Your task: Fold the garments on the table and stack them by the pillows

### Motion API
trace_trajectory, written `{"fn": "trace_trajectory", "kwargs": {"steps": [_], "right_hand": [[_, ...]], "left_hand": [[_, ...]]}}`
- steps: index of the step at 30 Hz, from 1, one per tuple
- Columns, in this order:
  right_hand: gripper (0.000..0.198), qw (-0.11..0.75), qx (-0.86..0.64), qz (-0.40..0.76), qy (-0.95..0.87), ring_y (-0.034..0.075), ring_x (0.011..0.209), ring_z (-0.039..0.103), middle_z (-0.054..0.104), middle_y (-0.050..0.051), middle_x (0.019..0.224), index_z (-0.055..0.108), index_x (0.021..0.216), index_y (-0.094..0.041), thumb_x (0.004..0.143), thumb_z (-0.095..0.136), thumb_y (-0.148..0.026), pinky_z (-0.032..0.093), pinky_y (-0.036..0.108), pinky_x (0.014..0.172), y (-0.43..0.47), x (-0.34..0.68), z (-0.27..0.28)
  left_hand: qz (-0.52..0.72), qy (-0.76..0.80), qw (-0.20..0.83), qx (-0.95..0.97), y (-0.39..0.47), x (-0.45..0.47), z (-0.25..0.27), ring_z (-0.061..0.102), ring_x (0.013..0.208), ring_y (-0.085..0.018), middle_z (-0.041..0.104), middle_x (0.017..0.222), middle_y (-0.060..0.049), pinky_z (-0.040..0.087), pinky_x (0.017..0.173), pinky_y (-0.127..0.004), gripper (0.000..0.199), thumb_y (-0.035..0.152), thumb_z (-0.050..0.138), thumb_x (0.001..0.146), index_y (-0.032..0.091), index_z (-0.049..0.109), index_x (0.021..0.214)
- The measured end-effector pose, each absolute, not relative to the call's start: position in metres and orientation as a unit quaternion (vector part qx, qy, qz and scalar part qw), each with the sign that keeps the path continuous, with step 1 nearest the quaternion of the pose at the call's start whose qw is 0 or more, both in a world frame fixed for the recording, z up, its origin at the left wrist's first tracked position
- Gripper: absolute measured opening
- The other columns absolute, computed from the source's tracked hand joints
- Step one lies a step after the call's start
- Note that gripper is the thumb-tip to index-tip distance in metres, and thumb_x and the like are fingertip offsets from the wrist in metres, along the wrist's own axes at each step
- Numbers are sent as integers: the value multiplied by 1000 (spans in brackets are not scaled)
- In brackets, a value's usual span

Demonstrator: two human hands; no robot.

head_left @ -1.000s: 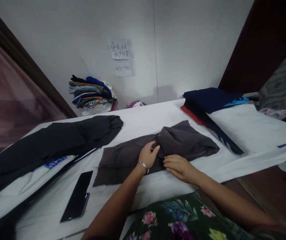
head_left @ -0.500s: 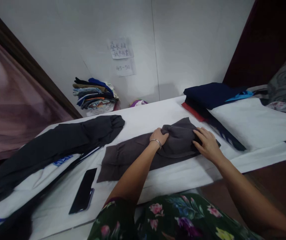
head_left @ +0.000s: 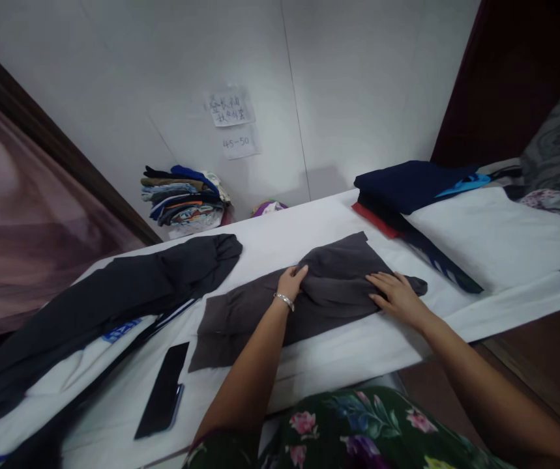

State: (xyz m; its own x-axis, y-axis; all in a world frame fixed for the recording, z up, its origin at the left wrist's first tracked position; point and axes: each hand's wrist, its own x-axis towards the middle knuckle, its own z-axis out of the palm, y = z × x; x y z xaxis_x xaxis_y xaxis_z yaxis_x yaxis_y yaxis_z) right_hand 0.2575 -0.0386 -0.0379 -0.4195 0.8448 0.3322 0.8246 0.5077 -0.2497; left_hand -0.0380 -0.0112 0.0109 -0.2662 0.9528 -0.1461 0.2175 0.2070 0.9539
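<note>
A dark grey garment (head_left: pixel 338 280) lies folded lengthwise on the white-covered table in front of me, with creases in its middle; I cannot tell its exact kind. My left hand (head_left: pixel 291 284), with a silver bracelet at the wrist, pinches a ridge of the cloth between thumb and fingers near the middle. My right hand (head_left: pixel 397 296) rests on the garment's right part, fingers stretched out and lying flat. A small end of the cloth shows beyond that hand on the right.
A dark garment (head_left: pixel 162 273) lies over a white-and-blue one (head_left: pixel 88 358) at left. A black phone (head_left: pixel 162 391) sits near the front edge. Folded clothes are stacked (head_left: pixel 184 195) by the wall; more folded clothes (head_left: pixel 411 182) and a white garment (head_left: pixel 504 228) lie at right.
The bunched upper layer of the grey garment now lies flatter and wider. My left hand has moved left and slightly down; my right hand has shifted left and down over the cloth.
</note>
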Motion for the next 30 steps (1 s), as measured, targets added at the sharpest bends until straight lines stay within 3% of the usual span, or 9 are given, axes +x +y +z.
{"fn": "trace_trajectory", "kwargs": {"steps": [3, 7, 10, 15, 18, 21, 24, 27, 30], "right_hand": [[49, 255, -481, 33, -838, 29, 129, 43, 52, 11, 136, 50, 134, -22, 90, 46, -43, 26, 57, 107, -40, 250, -24], [45, 301, -426, 77, -850, 26, 129, 44, 54, 9, 134, 52, 132, -24, 91, 46, -43, 29, 52, 108, -42, 227, -2], [42, 290, -383, 109, -870, 25, 123, 51, 60, 9, 128, 56, 128, -23, 91, 47, -43, 35, 49, 106, -41, 206, 8], [52, 221, -360, 123, -898, 27, 118, 54, 57, 13, 130, 52, 133, -18, 88, 54, -44, 42, 45, 99, -39, 177, 7], [45, 180, -374, 116, -903, 26, 113, 58, 60, 12, 127, 55, 130, -18, 88, 54, -35, 46, 43, 94, -39, 167, -1], [33, 185, -357, 103, -910, 23, 105, 61, 66, 9, 117, 63, 119, -20, 90, 47, -23, 48, 39, 91, -39, 164, -5], [33, 256, -350, 92, -896, 23, 110, 59, 63, 10, 122, 62, 119, -20, 91, 47, -28, 48, 39, 92, -43, 167, 0], [39, 323, -351, 83, -875, 23, 120, 52, 57, 11, 131, 57, 126, -20, 92, 48, -36, 44, 41, 99, -47, 173, 6], [41, 307, -358, 79, -878, 24, 120, 51, 57, 11, 131, 56, 128, -19, 92, 48, -37, 41, 43, 101, -49, 175, 5]], "left_hand": [[434, 678, 370, 465, -17, -41, 14, 63, 74, -17, 70, 86, -5, 50, 56, -25, 38, 51, 64, 76, 17, 68, 91], [369, 715, 322, 499, -22, -41, 15, 65, 74, -20, 68, 74, -6, 52, 66, -28, 45, 61, 57, 77, 18, 67, 86], [325, 715, 344, 515, -23, -35, 12, 65, 70, -21, 67, 71, -7, 52, 62, -30, 50, 66, 52, 78, 18, 66, 81], [387, 696, 408, 447, -20, -32, 11, 64, 67, -20, 67, 78, -8, 52, 52, -29, 56, 66, 38, 85, 17, 65, 83], [386, 698, 405, 447, -17, -31, 9, 64, 71, -21, 67, 77, -7, 52, 56, -29, 43, 60, 60, 75, 17, 66, 79], [428, 666, 442, 422, -13, -22, 11, 65, 79, -22, 67, 72, -6, 52, 67, -28, 25, 40, 74, 67, 17, 64, 67], [503, 583, 537, 345, -9, -10, 19, 66, 79, -20, 70, 76, -6, 53, 72, -30, 17, 33, 65, 76, 17, 65, 75], [569, 452, 646, 234, -10, -5, 26, 68, 83, -20, 71, 86, -9, 54, 77, -32, 21, 31, 54, 83, 14, 65, 86], [593, 424, 666, 160, -15, -11, 19, 68, 89, -20, 71, 95, -12, 55, 83, -33, 21, 29, 53, 84, 13, 65, 89]]}}
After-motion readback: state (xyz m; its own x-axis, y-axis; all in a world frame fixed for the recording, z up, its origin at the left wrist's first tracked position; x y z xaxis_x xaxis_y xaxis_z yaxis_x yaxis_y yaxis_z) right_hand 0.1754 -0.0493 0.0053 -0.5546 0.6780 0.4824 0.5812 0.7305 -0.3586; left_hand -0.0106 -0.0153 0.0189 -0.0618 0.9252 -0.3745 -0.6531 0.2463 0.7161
